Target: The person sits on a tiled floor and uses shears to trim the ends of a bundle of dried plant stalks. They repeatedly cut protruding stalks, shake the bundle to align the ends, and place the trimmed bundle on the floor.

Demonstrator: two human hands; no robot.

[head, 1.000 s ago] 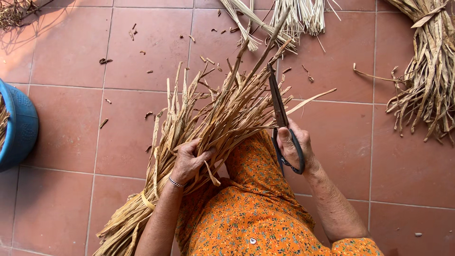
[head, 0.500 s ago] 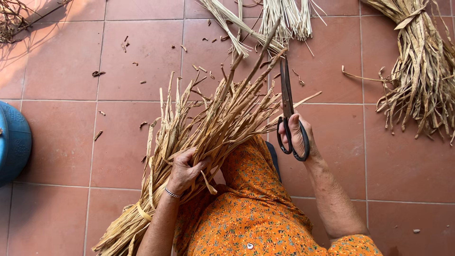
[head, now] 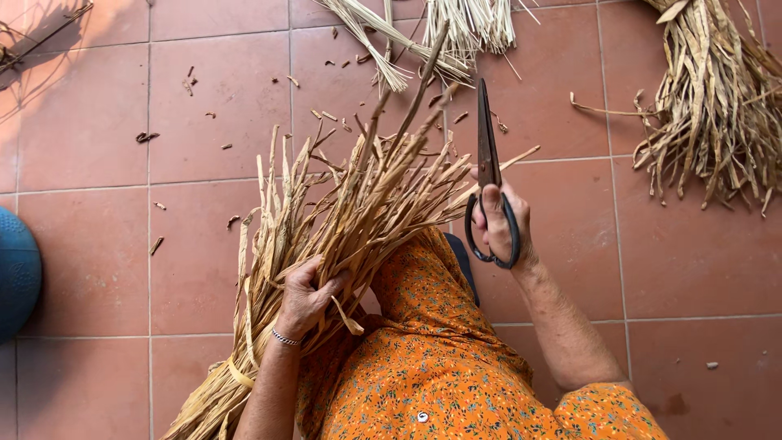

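Across the person's lap, over a leg clothed in orange flowered fabric (head: 423, 326), lies a thick bundle of dried straw-coloured leaves (head: 342, 228), its ragged tips fanning up and away over the terracotta tiled floor (head: 106, 244). The left hand (head: 305, 297) is closed around the bundle near its middle, fingers wrapped over the strips and pinning them against the leg. The right hand (head: 497, 220) is shut through the loops of a pair of large black scissors (head: 487, 163), whose blades point away, drawn together and standing just beside the bundle's right edge, apart from it or barely brushing a stray tip. Judging by the short offcuts (head: 191, 81) scattered on the tiles, this looks like trimming of the uneven ends, caught between cuts. A next cut would call for spreading the blades, setting them across the projecting tips, and keeping the left grip firm. More leaf bundles (head: 717, 98) lie at the upper right, paler ones (head: 456, 28) at the top
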